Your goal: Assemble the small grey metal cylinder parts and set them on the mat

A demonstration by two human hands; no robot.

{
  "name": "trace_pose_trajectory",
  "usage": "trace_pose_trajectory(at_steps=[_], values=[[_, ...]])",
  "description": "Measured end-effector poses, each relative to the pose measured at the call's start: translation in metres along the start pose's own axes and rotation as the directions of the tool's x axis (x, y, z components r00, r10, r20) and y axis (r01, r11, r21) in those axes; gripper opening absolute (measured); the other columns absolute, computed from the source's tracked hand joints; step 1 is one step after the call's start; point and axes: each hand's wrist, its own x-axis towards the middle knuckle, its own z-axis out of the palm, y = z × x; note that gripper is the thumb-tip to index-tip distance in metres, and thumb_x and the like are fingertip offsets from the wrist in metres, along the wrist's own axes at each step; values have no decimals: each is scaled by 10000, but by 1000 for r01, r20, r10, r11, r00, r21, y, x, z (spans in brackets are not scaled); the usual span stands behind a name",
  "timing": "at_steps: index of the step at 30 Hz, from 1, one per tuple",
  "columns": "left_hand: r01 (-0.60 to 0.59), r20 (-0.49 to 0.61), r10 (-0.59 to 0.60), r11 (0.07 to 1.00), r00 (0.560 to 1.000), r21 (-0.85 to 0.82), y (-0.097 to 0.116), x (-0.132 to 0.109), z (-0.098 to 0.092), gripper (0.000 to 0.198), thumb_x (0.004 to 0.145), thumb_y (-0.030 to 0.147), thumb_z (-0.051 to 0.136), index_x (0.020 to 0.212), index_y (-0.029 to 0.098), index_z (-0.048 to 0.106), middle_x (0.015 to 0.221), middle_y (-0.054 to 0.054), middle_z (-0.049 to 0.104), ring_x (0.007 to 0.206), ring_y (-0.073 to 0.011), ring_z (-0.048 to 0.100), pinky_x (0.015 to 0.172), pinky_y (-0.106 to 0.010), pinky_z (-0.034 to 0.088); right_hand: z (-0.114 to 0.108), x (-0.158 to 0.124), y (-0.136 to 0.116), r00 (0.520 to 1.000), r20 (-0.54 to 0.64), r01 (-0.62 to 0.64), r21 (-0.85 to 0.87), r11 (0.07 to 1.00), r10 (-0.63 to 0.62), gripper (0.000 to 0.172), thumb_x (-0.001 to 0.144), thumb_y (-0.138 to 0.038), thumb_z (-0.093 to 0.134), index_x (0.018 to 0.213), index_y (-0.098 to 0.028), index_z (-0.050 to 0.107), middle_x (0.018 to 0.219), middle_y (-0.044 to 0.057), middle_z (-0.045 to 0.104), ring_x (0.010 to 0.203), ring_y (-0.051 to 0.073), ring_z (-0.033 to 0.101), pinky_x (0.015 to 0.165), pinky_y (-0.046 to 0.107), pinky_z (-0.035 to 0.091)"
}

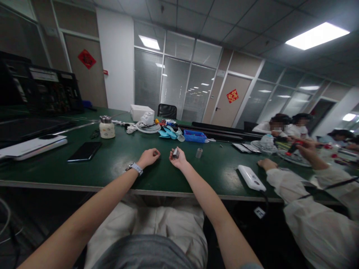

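A small silvery metal cylinder [175, 153] lies in my right hand [181, 160], with the palm turned up and the fingers curled around it. My left hand [149, 157], with a grey watch on its wrist, rests just to the left over the green table [157, 177]. Its fingers are bent inward and closed; whatever they may hold is too small to make out. A second metal cylinder [199, 152] stands upright on the table, a short way right of my right hand and apart from it.
Behind my hands are a blue basket [195, 136], light-blue pieces [169, 132] and a white fan [148, 127]. Leftward lie a black phone [84, 151] and a cream jar [107, 129]. On the right, a white power strip [251, 178] lies near a co-worker's hands [307, 151], one gripping a red-and-black tool.
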Motion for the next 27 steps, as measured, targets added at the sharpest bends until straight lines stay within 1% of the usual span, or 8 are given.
trace_pose_trajectory(at_steps=[4,6,11,15,19,21,27], values=[[10,8,-10,1000,1000,0,2,-1,-2,265,808,341,549,972,192,693,859,-50,717,766,-179,651,646,-238,451,1,-2,0,1000,1,9,6,1000,-9,366,929,-437,344,807,-155,544,600,33,572,484,117,527,435,200,442],[7,10,-7,1000,1000,-4,3,-1,-3,262,808,337,548,970,189,692,857,-52,715,766,-179,649,645,-240,448,1,-3,0,1000,9,18,7,1000,-18,380,935,-415,298,820,-151,545,609,43,578,497,123,537,437,205,448],[-4,2,4,1000,1000,2,1,0,-2,263,810,345,548,972,194,690,837,-45,715,757,-178,649,632,-238,443,4,-6,0,999,19,26,-10,1000,-26,311,934,-310,281,854,-154,539,637,47,599,522,133,560,435,209,455],[-14,-9,14,1000,1000,3,-1,1,0,253,809,346,551,961,199,691,836,-36,720,748,-173,652,630,-231,445,5,-6,2,999,41,15,-41,999,-14,303,954,-295,284,875,-145,535,668,64,624,532,139,571,439,220,469],[-14,-13,14,1000,1000,8,-1,0,0,245,808,333,549,957,196,687,836,-37,720,735,-171,650,619,-231,441,6,-5,4,994,105,13,-115,993,-1,270,965,-303,332,901,-139,537,714,69,649,544,135,583,456,221,487],[-15,-12,15,1000,1000,7,1,-1,-1,244,809,322,547,961,191,685,837,-40,720,733,-172,650,620,-235,440,6,-5,5,993,120,17,-150,989,1,254,967,-303,349,911,-136,533,727,67,655,553,130,589,462,214,490],[-5,-6,5,1000,1000,2,3,-2,-3,248,809,319,547,962,186,689,828,-47,718,734,-180,651,621,-241,442,8,-6,5,997,79,11,-141,990,0,192,963,-278,391,960,-141,525,754,55,654,577,123,603,473,212,504]])
